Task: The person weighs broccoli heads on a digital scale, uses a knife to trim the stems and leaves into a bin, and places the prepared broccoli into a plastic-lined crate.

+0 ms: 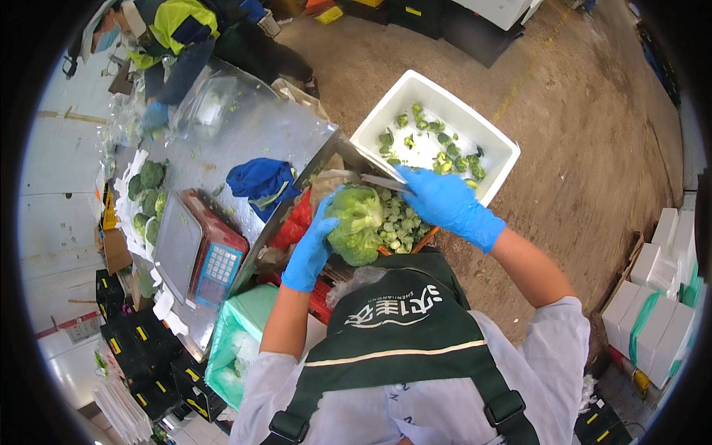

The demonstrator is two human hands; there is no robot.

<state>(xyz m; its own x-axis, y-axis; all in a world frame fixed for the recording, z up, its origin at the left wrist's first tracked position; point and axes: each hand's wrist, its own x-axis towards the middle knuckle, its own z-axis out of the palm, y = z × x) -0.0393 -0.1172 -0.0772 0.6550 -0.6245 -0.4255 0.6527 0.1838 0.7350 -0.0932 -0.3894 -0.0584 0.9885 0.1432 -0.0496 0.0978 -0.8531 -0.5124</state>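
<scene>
My left hand (315, 245), in a blue glove, holds a large head of broccoli (356, 225) with its cut stem side facing up and right. In my right hand (450, 203), also gloved in blue, is a knife (385, 182), its blade pointing left just above the broccoli. Under and beside the broccoli, an orange-edged container holds many cut broccoli pieces (403, 222). Beyond my right hand, a white foam box (503, 153) has small green and yellowish florets (443, 161) scattered over its bottom.
On the metal table (250, 117) at left are a blue cloth (261, 181), a weighing scale (203, 256) and broccoli heads (149, 194). A green-lined bin (222, 339) stands by my left arm. A co-worker (178, 39) works across the table. White foam boxes (648, 320) are stacked at right.
</scene>
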